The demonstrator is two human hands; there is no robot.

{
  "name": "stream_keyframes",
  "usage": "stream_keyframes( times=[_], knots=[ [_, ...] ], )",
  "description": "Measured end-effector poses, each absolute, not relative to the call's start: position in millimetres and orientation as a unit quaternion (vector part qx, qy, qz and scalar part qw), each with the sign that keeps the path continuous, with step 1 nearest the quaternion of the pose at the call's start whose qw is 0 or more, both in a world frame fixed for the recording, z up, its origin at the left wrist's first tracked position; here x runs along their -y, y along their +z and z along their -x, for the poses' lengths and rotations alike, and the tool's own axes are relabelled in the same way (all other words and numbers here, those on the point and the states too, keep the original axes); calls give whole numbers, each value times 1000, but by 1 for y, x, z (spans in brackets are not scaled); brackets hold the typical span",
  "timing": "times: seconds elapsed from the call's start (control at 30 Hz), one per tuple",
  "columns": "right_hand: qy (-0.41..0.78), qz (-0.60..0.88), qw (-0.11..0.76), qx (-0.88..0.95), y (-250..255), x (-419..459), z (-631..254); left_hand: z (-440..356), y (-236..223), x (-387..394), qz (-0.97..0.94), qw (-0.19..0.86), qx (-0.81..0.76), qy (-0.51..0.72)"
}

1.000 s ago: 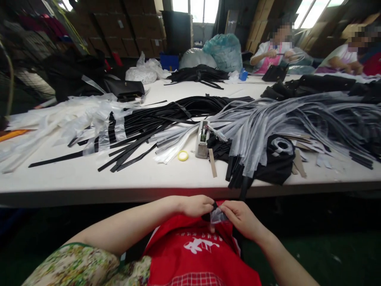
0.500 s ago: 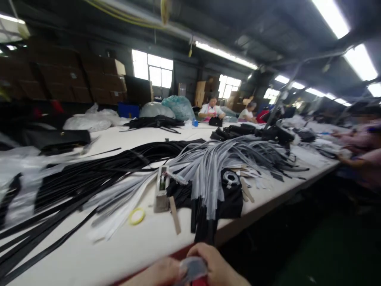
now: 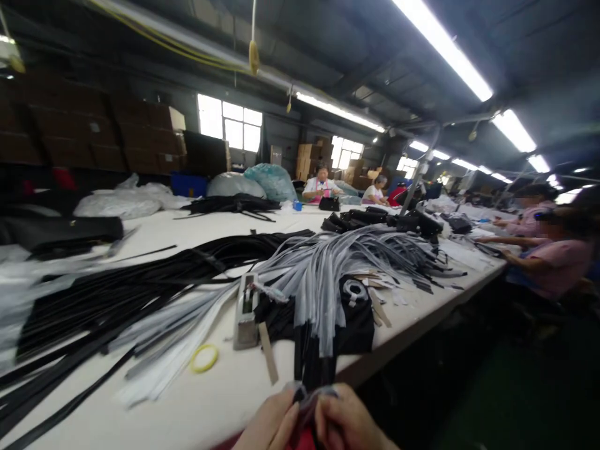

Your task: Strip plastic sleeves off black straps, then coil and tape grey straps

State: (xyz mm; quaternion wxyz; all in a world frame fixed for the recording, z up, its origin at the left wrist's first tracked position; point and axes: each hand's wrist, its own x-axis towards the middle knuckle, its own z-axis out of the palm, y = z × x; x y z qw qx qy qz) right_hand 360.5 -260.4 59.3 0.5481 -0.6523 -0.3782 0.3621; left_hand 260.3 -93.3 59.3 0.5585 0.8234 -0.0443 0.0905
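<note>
At the bottom of the head view, my left hand point(image 3: 270, 420) and my right hand point(image 3: 349, 417) are closed close together in front of the table edge. Between them they pinch a dark strap in clear plastic film point(image 3: 309, 396); its lower part is hidden by the fingers. Just beyond, black strap ends point(image 3: 315, 359) hang over the edge from a pile of grey plastic-wrapped straps point(image 3: 323, 284). To the left lie a strip of brown card point(image 3: 268, 353), a metal holder point(image 3: 245, 325) and a yellow tape ring point(image 3: 204, 359).
Long black straps point(image 3: 154, 290) spread over the left of the white table point(image 3: 154, 425). A roll of tape point(image 3: 355, 290) rests on black cloth. Black bags point(image 3: 370, 219) lie farther back. Co-workers sit along the right side point(image 3: 557, 262) and the far side point(image 3: 322, 186).
My hands have drawn closer together and upward around the plastic-wrapped strap, which now shows less between the fingers. The view has turned slightly right.
</note>
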Motion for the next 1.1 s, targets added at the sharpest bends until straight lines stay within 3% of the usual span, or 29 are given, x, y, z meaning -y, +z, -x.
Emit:
stream_keyframes(
  times=[0.1,0.17,0.23,0.33,0.4,0.47,0.53,0.6,0.67,0.73,0.8,0.87,0.93,1.03,1.1],
  knots=[
    [324,728,533,286,66,266,-374,-250,80,104,-802,593,66,21],
    [175,792,499,305,70,263,-381,-253,86,106,-721,691,7,-53],
    [97,799,484,344,68,255,-374,-257,88,106,-595,796,-19,-109],
    [272,734,495,378,53,241,-331,-266,88,101,-500,862,-13,-81],
    [441,659,480,375,43,235,-299,-271,83,94,-580,813,-40,11],
    [529,588,477,383,42,238,-284,-272,71,88,-723,679,-63,109],
    [526,560,515,380,54,249,-294,-266,57,86,-834,527,-39,159],
    [467,600,552,343,71,263,-326,-257,46,90,-876,456,14,157],
    [358,697,539,309,83,273,-363,-249,45,100,-862,495,32,106],
    [209,782,500,310,83,273,-387,-247,54,110,-794,607,-13,26],
    [138,798,474,345,71,262,-385,-251,69,117,-691,720,-53,-44],
    [198,765,486,372,54,246,-357,-259,83,115,-610,788,-54,-59],
    [327,710,506,364,41,233,-317,-266,89,105,-619,784,-49,19],
    [526,585,497,365,43,232,-282,-269,78,82,-774,599,-80,188],
    [554,539,533,344,58,242,-293,-264,65,71,-859,459,-60,218]
  ],
)
